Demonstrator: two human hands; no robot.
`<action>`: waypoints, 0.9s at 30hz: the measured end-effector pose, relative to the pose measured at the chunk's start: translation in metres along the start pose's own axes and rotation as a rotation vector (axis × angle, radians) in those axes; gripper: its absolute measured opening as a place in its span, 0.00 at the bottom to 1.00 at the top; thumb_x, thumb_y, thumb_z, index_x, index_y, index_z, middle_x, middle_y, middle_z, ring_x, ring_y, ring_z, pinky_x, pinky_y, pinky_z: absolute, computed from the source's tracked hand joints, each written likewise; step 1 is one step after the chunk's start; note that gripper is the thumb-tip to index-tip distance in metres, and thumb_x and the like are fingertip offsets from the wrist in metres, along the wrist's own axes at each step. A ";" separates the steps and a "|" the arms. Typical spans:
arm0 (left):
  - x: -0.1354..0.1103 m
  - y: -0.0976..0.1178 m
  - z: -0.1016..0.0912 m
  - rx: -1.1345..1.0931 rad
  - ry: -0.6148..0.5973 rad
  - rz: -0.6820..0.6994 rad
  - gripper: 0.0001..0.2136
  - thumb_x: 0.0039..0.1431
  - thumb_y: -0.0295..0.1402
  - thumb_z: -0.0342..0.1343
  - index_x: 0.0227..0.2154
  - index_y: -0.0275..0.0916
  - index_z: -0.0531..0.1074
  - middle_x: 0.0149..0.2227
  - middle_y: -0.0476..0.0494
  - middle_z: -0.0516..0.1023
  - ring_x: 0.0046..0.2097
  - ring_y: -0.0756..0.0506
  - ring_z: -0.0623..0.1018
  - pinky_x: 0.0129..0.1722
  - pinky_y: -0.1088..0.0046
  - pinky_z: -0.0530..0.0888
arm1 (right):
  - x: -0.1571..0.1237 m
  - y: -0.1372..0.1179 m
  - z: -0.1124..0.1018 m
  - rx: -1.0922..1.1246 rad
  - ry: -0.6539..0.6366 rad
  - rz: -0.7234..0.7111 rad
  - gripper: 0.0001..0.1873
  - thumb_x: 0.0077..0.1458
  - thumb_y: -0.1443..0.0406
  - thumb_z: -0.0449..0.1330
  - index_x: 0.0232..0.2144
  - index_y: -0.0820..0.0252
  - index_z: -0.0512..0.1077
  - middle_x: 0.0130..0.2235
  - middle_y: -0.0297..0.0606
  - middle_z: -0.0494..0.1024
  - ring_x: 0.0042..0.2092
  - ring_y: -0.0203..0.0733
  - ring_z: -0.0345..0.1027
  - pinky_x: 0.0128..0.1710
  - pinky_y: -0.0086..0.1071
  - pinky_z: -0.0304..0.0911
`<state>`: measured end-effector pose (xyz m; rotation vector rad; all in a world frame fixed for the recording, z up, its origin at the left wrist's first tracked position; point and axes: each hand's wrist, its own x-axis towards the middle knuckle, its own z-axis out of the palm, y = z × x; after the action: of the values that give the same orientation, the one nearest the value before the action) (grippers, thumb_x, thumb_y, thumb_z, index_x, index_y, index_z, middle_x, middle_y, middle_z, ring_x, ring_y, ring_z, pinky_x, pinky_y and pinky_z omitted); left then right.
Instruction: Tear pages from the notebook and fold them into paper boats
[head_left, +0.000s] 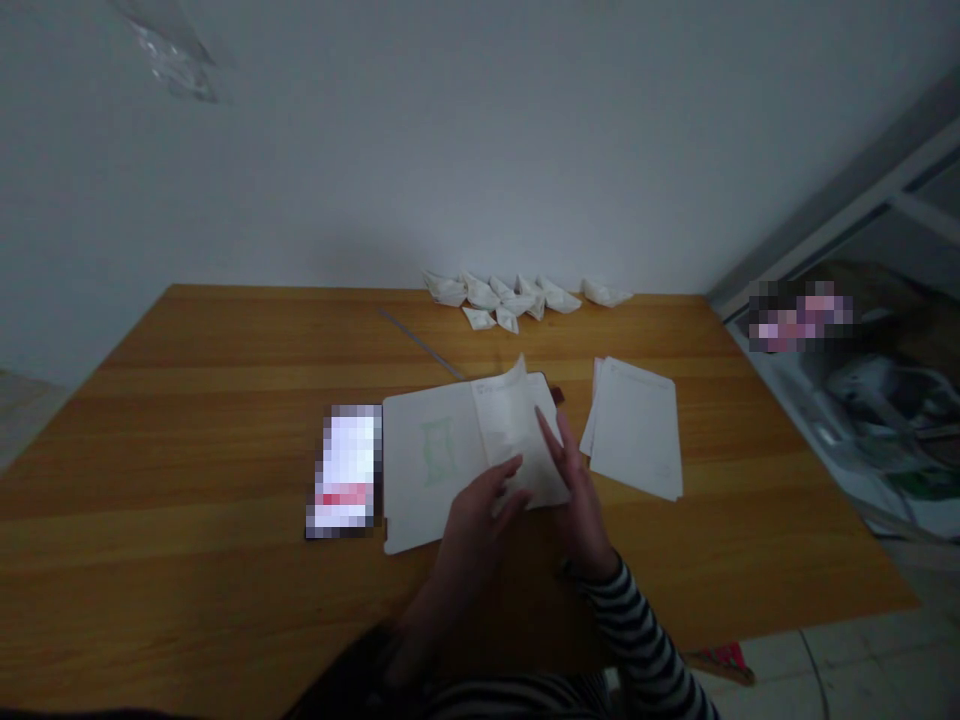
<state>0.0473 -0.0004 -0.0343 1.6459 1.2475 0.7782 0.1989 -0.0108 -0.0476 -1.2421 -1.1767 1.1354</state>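
Observation:
An open notebook (420, 500) lies on the wooden table in front of me, with a faint green print on its left page. Over its right half, a white sheet (506, 420) stands partly raised, its top corner curling up; whether it is loose or a bound page, I cannot tell. My left hand (480, 515) is over the notebook's lower edge, fingers bent and apart, near the sheet's lower part. Along the sheet's right side is my right hand (579, 500), its fingers stretched out and seeming to touch the paper. Neither hand visibly grips anything.
Several folded paper boats (517, 298) sit by the wall at the table's back edge. A phone (346, 470) with a blurred screen lies left of the notebook, and stacked white sheets (636, 430) lie right. A thin grey strip (420, 343) lies behind the notebook.

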 end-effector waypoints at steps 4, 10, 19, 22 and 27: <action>0.007 0.007 -0.010 -0.318 -0.014 -0.173 0.16 0.64 0.45 0.52 0.35 0.37 0.77 0.34 0.42 0.82 0.36 0.43 0.80 0.36 0.69 0.79 | -0.009 -0.006 0.019 0.091 -0.150 -0.037 0.34 0.66 0.45 0.44 0.68 0.47 0.54 0.71 0.32 0.54 0.71 0.46 0.45 0.71 0.48 0.42; 0.013 0.001 -0.010 -0.483 -0.063 -0.225 0.16 0.63 0.46 0.54 0.30 0.37 0.73 0.28 0.48 0.76 0.32 0.46 0.77 0.34 0.70 0.77 | -0.013 -0.018 0.023 0.012 -0.140 -0.040 0.32 0.66 0.48 0.47 0.68 0.46 0.54 0.71 0.29 0.52 0.72 0.45 0.42 0.71 0.46 0.40; 0.019 -0.002 -0.009 -0.397 0.092 -0.236 0.15 0.61 0.44 0.56 0.27 0.37 0.73 0.24 0.50 0.72 0.29 0.48 0.73 0.30 0.73 0.72 | -0.013 -0.016 0.014 -0.007 0.126 -0.001 0.32 0.65 0.50 0.50 0.67 0.49 0.55 0.70 0.35 0.56 0.70 0.51 0.49 0.69 0.51 0.48; 0.017 -0.002 -0.021 -0.351 0.136 -0.241 0.15 0.60 0.44 0.56 0.25 0.37 0.73 0.23 0.51 0.70 0.27 0.49 0.71 0.28 0.74 0.70 | -0.010 -0.030 0.000 -0.221 0.374 -0.056 0.31 0.64 0.55 0.54 0.67 0.47 0.55 0.70 0.35 0.55 0.71 0.51 0.46 0.70 0.55 0.41; 0.010 0.002 -0.045 -0.308 0.184 -0.261 0.16 0.59 0.44 0.57 0.22 0.38 0.70 0.20 0.53 0.67 0.25 0.50 0.69 0.27 0.75 0.68 | 0.012 -0.046 -0.012 -0.488 0.061 -0.222 0.29 0.65 0.59 0.54 0.67 0.43 0.56 0.70 0.31 0.55 0.72 0.50 0.43 0.70 0.57 0.36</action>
<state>0.0112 0.0215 -0.0149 1.1585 1.3607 0.9214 0.2104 -0.0008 -0.0014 -1.4500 -1.5586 0.6596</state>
